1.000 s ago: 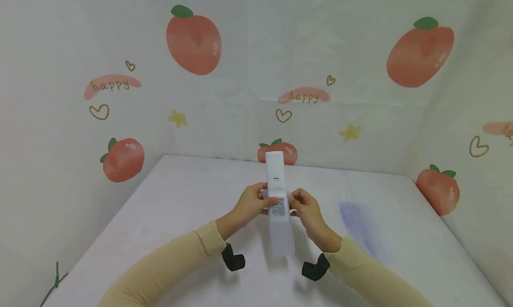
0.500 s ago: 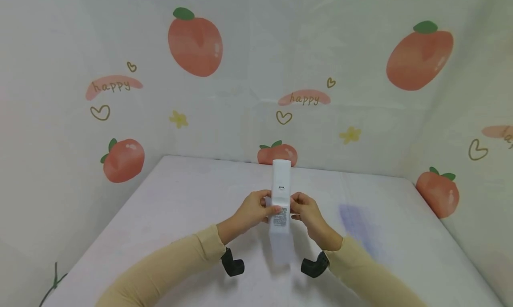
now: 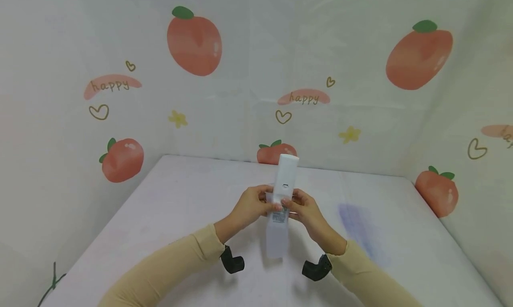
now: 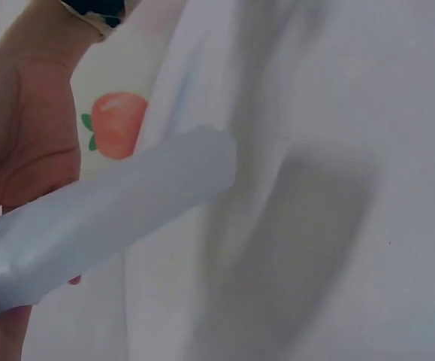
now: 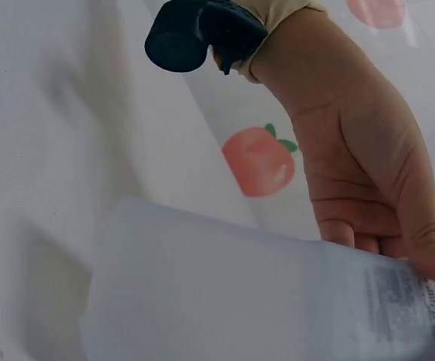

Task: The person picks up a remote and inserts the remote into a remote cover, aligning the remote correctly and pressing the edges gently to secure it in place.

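Printed white sheeting (image 3: 248,53) with red fruit and "happy" lettering lines the walls round a pale, covered tabletop (image 3: 192,200) that has a purple smudge (image 3: 356,222) towards its right side. Near the middle, held up between two hands, is a white handheld device (image 3: 286,171), its top leaning a little to the person's right. It carries a small slot (image 3: 285,185), a printed label (image 3: 279,216) and a frosted, translucent lower section (image 3: 276,242); whether that section is a tank or a sleeve, I cannot tell.

Left hand (image 3: 252,202) and right hand (image 3: 306,209) both grip the device at mid-length, fingers curled round the sides and behind, thumbs on the front near the label. Exactly how the fingertips sit behind it is hidden.

Good handling here probably rests on an even pinch: if one thumb presses harder, the long body could twist or tip further. Firm but light pressure seems best, since the frosted wall looks thin and smooth. A shadow lies apart from the lower end in the left wrist view, so there seems to be clearance; care not to knock that end on the tabletop would be wise.
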`<state>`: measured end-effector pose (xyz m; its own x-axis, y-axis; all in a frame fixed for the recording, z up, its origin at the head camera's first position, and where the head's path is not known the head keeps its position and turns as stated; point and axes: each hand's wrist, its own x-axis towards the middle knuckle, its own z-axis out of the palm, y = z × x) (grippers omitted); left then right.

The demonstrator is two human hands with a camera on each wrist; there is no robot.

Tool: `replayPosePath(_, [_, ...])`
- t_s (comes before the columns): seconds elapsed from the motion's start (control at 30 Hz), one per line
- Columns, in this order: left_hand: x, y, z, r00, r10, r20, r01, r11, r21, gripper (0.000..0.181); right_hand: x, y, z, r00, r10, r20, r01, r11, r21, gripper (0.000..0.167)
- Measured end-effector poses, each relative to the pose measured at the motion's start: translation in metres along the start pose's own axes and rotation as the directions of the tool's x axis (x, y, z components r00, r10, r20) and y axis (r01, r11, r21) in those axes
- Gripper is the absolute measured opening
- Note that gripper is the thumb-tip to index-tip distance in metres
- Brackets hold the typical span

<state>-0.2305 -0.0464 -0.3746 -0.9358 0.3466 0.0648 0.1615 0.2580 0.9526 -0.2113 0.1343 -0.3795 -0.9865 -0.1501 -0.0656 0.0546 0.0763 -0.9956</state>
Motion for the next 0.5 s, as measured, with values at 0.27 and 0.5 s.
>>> replayPosePath(0.27, [0.001, -0.007, 0.002, 0.993, -0.088, -0.079, 0.054, 0.935, -0.352, 0.047, 0.003, -0.001, -0.002, 0.995, -0.036, -0.088, 0.049, 0.988, 0.145, 0.038])
replayPosePath(0.5, [0.004, -0.012, 0.007, 0.981, -0.14, -0.132, 0.087, 0.934, -0.345, 0.022, 0.005, 0.0, 0.0, 0.994, -0.049, -0.093, 0.061, 0.991, 0.123, 0.036])
